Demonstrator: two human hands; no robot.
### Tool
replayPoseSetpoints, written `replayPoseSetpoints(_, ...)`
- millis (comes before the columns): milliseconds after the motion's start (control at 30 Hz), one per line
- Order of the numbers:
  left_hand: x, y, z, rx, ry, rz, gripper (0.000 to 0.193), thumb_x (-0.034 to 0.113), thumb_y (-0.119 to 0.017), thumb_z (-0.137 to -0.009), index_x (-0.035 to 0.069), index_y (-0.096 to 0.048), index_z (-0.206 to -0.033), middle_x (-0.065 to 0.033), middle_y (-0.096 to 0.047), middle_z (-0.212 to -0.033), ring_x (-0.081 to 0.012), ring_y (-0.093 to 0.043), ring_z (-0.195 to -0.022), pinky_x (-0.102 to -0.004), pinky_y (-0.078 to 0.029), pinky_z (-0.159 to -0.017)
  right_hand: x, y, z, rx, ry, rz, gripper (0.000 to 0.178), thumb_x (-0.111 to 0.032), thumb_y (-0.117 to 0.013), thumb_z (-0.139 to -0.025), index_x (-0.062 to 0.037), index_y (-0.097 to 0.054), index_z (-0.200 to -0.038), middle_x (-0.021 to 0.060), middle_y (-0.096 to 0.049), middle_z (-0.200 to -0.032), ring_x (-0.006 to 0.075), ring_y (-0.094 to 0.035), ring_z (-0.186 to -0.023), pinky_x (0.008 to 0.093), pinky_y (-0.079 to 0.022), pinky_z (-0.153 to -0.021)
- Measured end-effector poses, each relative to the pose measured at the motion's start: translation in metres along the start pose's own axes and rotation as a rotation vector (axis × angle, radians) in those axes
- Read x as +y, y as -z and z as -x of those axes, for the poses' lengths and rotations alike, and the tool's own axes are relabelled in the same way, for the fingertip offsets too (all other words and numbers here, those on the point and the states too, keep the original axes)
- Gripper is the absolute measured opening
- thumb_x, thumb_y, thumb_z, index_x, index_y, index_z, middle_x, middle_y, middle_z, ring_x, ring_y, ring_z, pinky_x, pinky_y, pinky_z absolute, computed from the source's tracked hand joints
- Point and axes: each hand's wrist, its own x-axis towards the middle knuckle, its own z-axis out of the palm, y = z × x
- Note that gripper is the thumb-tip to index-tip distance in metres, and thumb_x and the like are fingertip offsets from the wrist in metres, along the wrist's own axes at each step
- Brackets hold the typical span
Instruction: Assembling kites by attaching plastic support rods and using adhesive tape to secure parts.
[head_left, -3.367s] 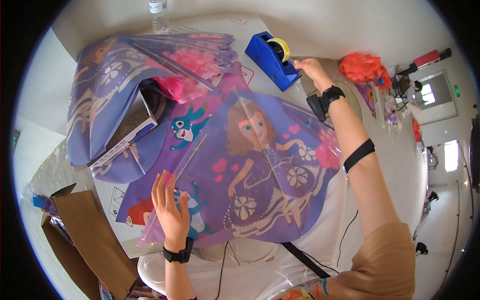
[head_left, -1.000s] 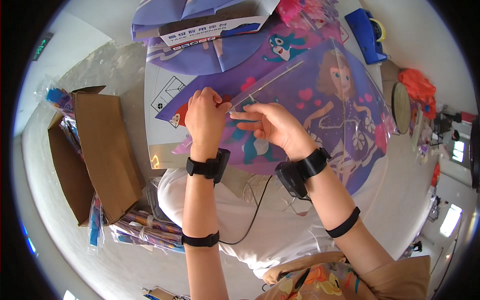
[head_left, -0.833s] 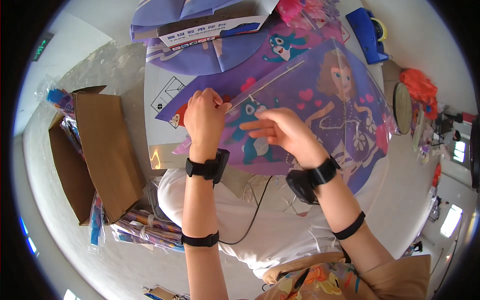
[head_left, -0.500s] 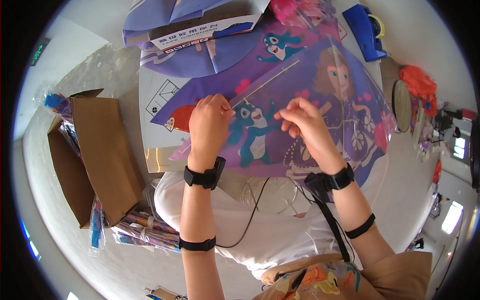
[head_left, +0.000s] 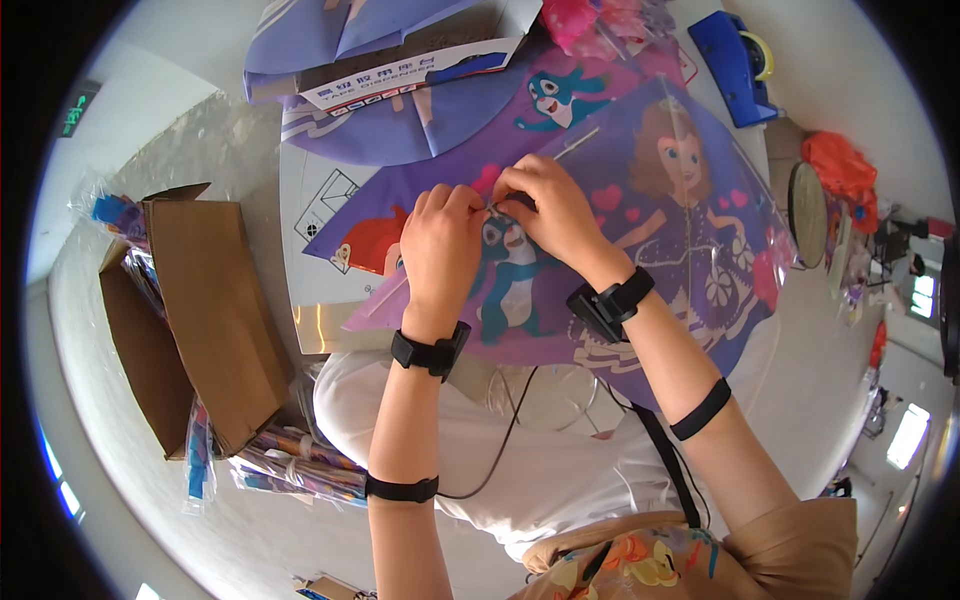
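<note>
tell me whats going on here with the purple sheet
A person's left hand and right hand meet over a printed purple sheet, fingertips close together in line with a thin pale rod. Exactly what they pinch is too small to tell. The blue tape dispenser stands beyond the sheet, toward the upper right, with neither hand on it. An open brown cardboard box is off to the left.

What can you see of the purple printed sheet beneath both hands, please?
The purple sheet looks like thin, glossy plastic, printed with a long-haired figure and pink hearts. A pale rod lies along its upper-left edge. It lies spread over the white tabletop, its lower part above the person's lap. Left hand and right hand meet near the rod's lower end, their grip unclear.
</note>
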Motion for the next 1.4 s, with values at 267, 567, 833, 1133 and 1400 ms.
replayPoseSetpoints(267, -0.002, 0.023, 0.009, -0.046, 0.041, -0.152, 0.012, 0.009, -0.072, -0.073, 0.009, -0.062, -0.079, -0.0067, -0.062, -0.078, -0.0293, -0.06, -0.081, -0.0421, -0.047, -0.067, 0.012, 0.019, -0.011, -0.138, -0.079, 0.045, 0.008, -0.003, -0.07, -0.077, -0.0054, -0.065, -0.083, 0.0063, -0.06, -0.087, 0.0255, -0.061, -0.084, 0.0351, -0.049, -0.073)
replayPoseSetpoints(567, -0.055, 0.108, 0.092, -0.139, 0.757, -0.342, 0.02, 0.023, -0.075, -0.067, 0.009, -0.073, -0.082, -0.0117, -0.07, -0.08, -0.0318, -0.068, -0.08, -0.0396, -0.053, -0.071, 0.041, 0.135, 0.11, 0.216, -0.12, 0.146, 0.026, -0.004, -0.064, -0.085, -0.0049, -0.059, -0.11, 0.0131, -0.063, -0.107, 0.0323, -0.059, -0.106, 0.0389, -0.047, -0.089)
replayPoseSetpoints(833, -0.066, 0.109, 0.135, 0.146, 0.662, -0.298, 0.046, 0.033, -0.074, -0.084, -0.007, -0.06, -0.1, -0.0185, -0.064, -0.092, -0.035, -0.062, -0.089, -0.0427, -0.05, -0.082, 0.092, 0.207, 0.35, 0.707, -0.725, 0.003, 0.052, -0.021, -0.072, -0.089, -0.0036, -0.047, -0.131, 0.0137, -0.049, -0.131, 0.0266, -0.048, -0.122, 0.0384, -0.043, -0.099)
replayPoseSetpoints(1133, 0.047, 0.001, 0.184, 0.125, 1.067, 0.728, 0.046, 0.036, -0.072, -0.088, 0.002, -0.058, -0.116, -0.0065, -0.064, -0.095, -0.0192, -0.062, -0.092, -0.0374, -0.049, -0.08, 0.076, 0.161, 0.342, 0.703, -1.115, -0.611, 0.061, -0.019, -0.076, -0.083, 0.0085, -0.046, -0.128, 0.016, -0.057, -0.123, 0.023, -0.059, -0.106, 0.0319, -0.048, -0.088)
replayPoseSetpoints(1400, 0.018, 0.008, 0.181, 0.297, 0.964, 1.194, 0.034, 0.029, -0.066, -0.09, 0.01, -0.06, -0.117, -0.0036, -0.064, -0.105, -0.021, -0.059, -0.094, -0.0406, -0.047, -0.086, 0.056, 0.158, 0.34, 0.715, -0.86, -1.068, 0.036, -0.013, -0.072, -0.083, 0.0034, -0.059, -0.112, 0.0085, -0.066, -0.103, 0.0157, -0.062, -0.091, 0.0283, -0.049, -0.077)
